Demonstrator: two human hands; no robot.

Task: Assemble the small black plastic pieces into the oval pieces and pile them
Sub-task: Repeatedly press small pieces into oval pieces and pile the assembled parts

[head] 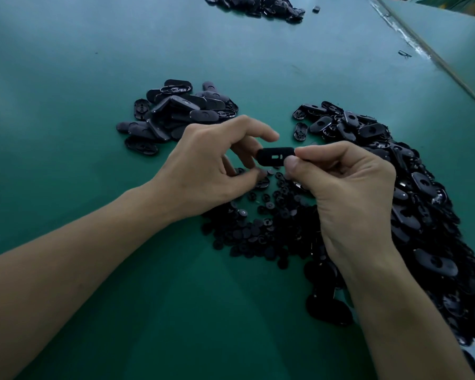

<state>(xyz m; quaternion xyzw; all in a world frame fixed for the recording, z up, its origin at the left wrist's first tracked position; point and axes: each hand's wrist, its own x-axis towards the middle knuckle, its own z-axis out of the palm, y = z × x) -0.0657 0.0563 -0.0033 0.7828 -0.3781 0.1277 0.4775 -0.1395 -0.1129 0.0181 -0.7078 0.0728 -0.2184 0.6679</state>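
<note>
My right hand (pixel 348 193) pinches one black oval piece (pixel 275 157) by its right end, between thumb and forefinger, above the table. My left hand (pixel 211 165) is just left of it; its thumb and fingers curl down to the heap of small round black pieces (pixel 261 223), and the fingertips seem to pinch one there, though I cannot see it clearly. A pile of oval pieces (pixel 173 113) lies behind my left hand. A long, larger heap of oval pieces (pixel 412 193) runs along the right, partly hidden by my right arm.
Everything lies on a green table (pixel 93 78). Another heap of black pieces (pixel 258 5) sits at the far edge, with a stray piece (pixel 316 8) beside it. A pale seam (pixel 428 53) crosses the table at the upper right.
</note>
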